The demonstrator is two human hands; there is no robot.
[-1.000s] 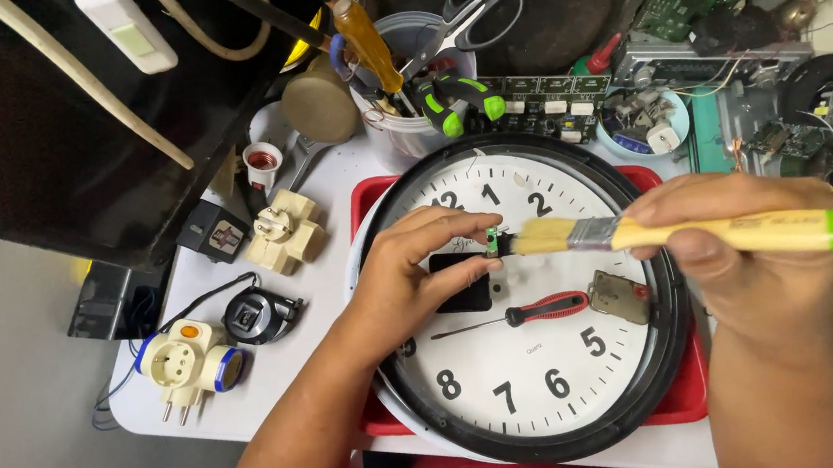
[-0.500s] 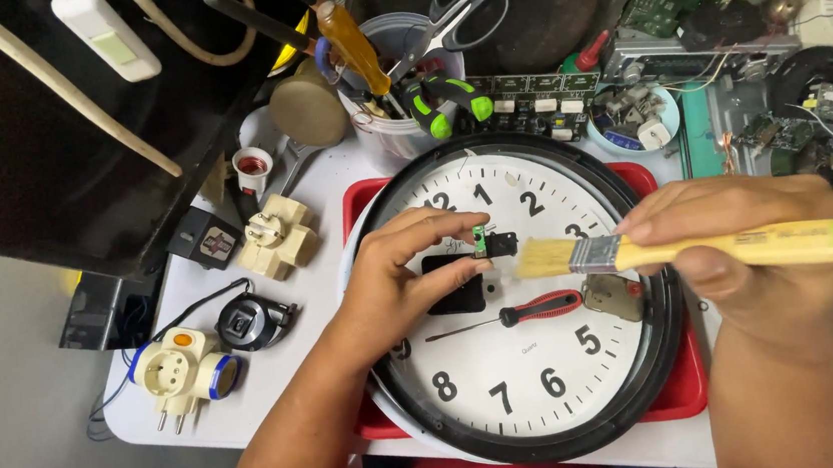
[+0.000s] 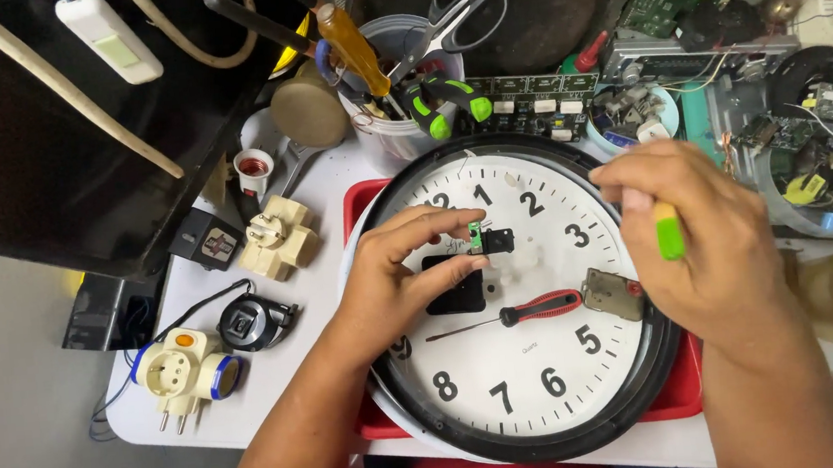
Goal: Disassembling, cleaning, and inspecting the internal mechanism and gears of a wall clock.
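Because the small black part (image 3: 494,241) pinched in the left hand (image 3: 396,284) fingers looks light, rigid and fragile, with a green board at its end, a grip by its edges seems safest; it sits over the wall clock (image 3: 517,295) face, near centre. The right hand (image 3: 703,239) is closed around a green-tipped handle (image 3: 668,232) at 3 o'clock. At 12 o'clock, a plastic cup (image 3: 405,125) holds screwdrivers and scissors.
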